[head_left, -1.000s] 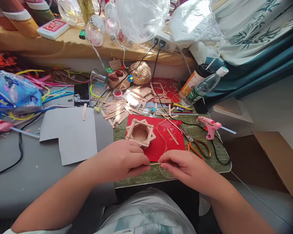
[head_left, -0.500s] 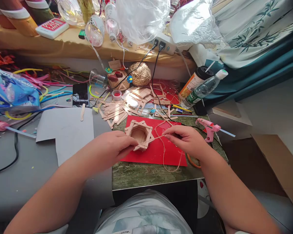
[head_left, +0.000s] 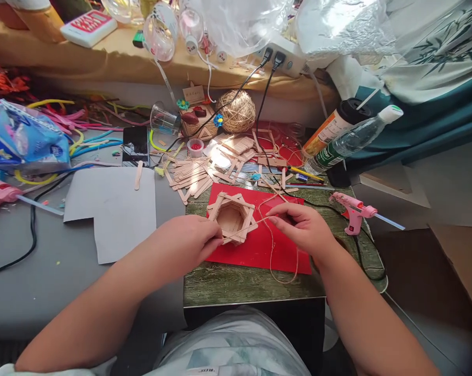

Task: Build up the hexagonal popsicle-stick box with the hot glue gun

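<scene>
A hexagonal frame of wooden craft sticks [head_left: 232, 216] rests on a red sheet [head_left: 259, 241] on a green wood-grain board [head_left: 236, 284]. A length of jute twine [head_left: 277, 261] is stretched across the frame's front edge. My left hand [head_left: 192, 241] pinches one end of it at the frame's lower left. My right hand [head_left: 300, 225] pinches the twine to the right of the frame, and the slack loops down over the red sheet onto the board.
Loose craft sticks [head_left: 192, 175], a ball of twine [head_left: 239, 112], a phone [head_left: 133, 145] and two bottles [head_left: 345, 138] lie behind. A pink glue gun [head_left: 353, 213] sits at right with its black cord. Grey card [head_left: 114, 209] and pipe cleaners [head_left: 82, 133] lie left.
Both hands moved from the board's near edge up to the stick frame, drawing the twine taut across it. The right hand now covers the scissors.
</scene>
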